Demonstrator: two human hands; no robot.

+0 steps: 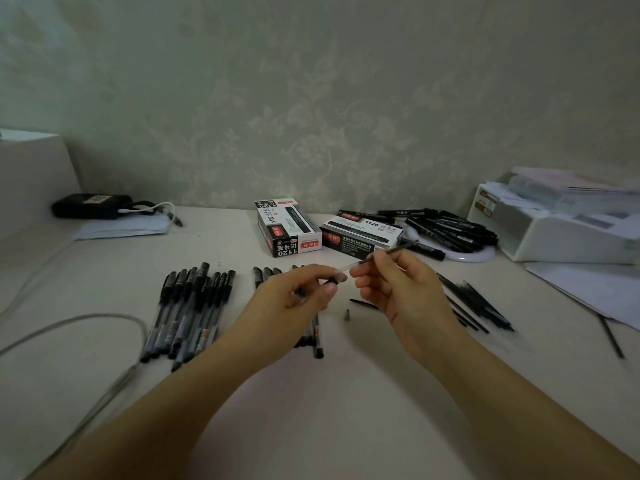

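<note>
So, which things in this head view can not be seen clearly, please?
- Head view: the pen barrel is mostly hidden inside the left hand.
- Head view: where the refill, pinched by the right hand, meets it is blurred.
- Head view: the small grey part on the table is too small to identify.
- Head view: the white organiser is cut off by the right edge.

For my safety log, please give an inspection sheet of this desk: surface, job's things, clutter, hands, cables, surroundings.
Surface: pale table, no spills seen.
Job's things: refill and pen barrel in hand; pen rows, loose refills, metal tip on table.
Clutter: two pen boxes, black pouch, papers.
Hands: left hand grips barrel; right hand pinches refill.
Cables: grey cable loops at left; white cable by pouch.
Surroundings: patterned wall, white tray at right.
</note>
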